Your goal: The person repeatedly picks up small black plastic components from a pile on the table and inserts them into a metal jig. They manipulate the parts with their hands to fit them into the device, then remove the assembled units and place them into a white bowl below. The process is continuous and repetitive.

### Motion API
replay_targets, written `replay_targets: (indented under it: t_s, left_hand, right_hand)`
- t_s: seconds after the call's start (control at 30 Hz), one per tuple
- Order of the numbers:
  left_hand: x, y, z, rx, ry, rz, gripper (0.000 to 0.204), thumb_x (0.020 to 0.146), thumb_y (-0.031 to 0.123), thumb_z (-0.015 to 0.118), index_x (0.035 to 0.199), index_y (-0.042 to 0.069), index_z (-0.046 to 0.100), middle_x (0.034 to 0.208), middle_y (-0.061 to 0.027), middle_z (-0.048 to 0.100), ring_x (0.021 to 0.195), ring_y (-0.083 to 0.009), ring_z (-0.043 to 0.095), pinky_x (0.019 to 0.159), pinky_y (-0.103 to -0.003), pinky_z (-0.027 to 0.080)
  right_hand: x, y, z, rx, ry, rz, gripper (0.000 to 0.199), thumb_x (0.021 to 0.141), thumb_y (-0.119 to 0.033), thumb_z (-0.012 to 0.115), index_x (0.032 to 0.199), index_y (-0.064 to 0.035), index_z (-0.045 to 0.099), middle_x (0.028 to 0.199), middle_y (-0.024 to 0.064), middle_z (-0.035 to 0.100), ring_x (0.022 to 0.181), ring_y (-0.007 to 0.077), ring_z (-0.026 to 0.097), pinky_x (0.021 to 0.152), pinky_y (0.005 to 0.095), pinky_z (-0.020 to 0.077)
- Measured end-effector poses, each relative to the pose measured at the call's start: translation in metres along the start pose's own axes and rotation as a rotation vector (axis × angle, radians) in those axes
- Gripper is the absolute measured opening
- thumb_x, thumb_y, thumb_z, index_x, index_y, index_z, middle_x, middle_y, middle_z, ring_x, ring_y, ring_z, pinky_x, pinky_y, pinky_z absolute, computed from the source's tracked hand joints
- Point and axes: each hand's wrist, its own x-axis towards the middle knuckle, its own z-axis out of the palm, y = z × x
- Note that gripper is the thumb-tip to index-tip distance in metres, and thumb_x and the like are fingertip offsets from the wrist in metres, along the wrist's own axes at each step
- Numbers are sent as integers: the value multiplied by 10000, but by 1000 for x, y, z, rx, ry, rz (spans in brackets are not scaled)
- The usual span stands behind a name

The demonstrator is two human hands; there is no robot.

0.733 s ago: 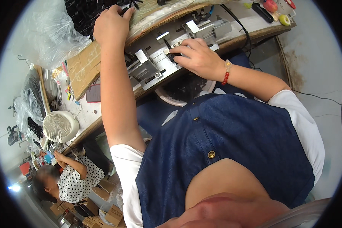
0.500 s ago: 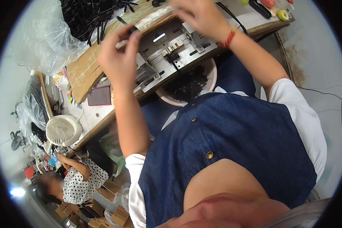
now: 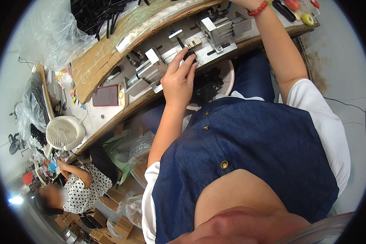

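Observation:
My left hand [image 3: 178,83] reaches over the middle of a metal clamping fixture [image 3: 160,61]. Its fingertips close on a small black plastic part [image 3: 190,57], seated beside a pale block [image 3: 195,43] at the fixture's centre. A thin black stem [image 3: 180,42] stands out beyond the fingers. Silver cylinder clamps flank this spot on both sides. At the top edge, past the right clamp [image 3: 219,34], my right hand [image 3: 244,2] is cut off by the picture, its fingers out of sight. A red bead bracelet circles that wrist.
Below the fixture sits a round basket [image 3: 231,79] of black parts. A heap of black parts [image 3: 95,16] lies on plastic at far left, beside cardboard [image 3: 87,77]. A phone [image 3: 105,96] and white fan [image 3: 65,133] are at left. Another person [image 3: 87,187] sits lower left.
My left hand has come down and right from above the left clamp to the fixture's centre. My right hand has moved up and right, mostly out of the picture.

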Motion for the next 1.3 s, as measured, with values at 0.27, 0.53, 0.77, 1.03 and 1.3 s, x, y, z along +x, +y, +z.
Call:
replay_targets:
  t_s: [0.27, 0.53, 0.77, 1.03, 1.3]
  left_hand:
    - [5, 8, -10, -14, -23, -40, 367, 873, 88, 789, 1236, 121, 745, 1271, -88, 722, 864, -203, 741, 714, -295, 594]
    - [137, -37, -79, 432, 220, 92, 303, 962, 317, 697, 1159, 91, 742, 1063, -100, 723, 945, -298, 698, 793, -404, 551]
    - [195, -77, -88, 826, -33, -222, 512, 931, 547, 653, 1187, 115, 754, 1162, -123, 740, 1080, -334, 701, 901, -460, 554]
    - [175, -56, -89, 593, 40, -157, 384, 915, 469, 720, 1071, 126, 791, 975, -108, 758, 914, -292, 723, 802, -434, 557]
    - [46, 24, -61, -131, 80, 35, 244, 827, 31, 828, 1064, 79, 799, 937, -61, 663, 693, -117, 630, 596, -252, 530]
  right_hand:
    - [-66, -61, -2, 536, 45, 163, 234, 946, -176, 716, 1103, -4, 692, 1003, 61, 705, 916, 189, 661, 810, 339, 522]
    - [-142, -73, 54, -3, -182, -297, 244, 878, -58, 736, 1114, -64, 675, 1287, 96, 611, 1151, 318, 562, 986, 391, 489]
    - [-151, -55, 82, -241, -236, -404, 240, 842, -40, 700, 1081, -38, 674, 1315, 73, 617, 1144, 312, 551, 999, 384, 515]
    - [-143, -51, 78, -223, -242, -455, 219, 885, -100, 694, 1097, -46, 675, 1271, 77, 641, 1135, 292, 562, 977, 363, 520]
    - [-28, -35, 42, -332, 138, -365, 247, 862, -203, 739, 1038, -35, 697, 1011, 72, 648, 1017, 293, 571, 903, 443, 458]
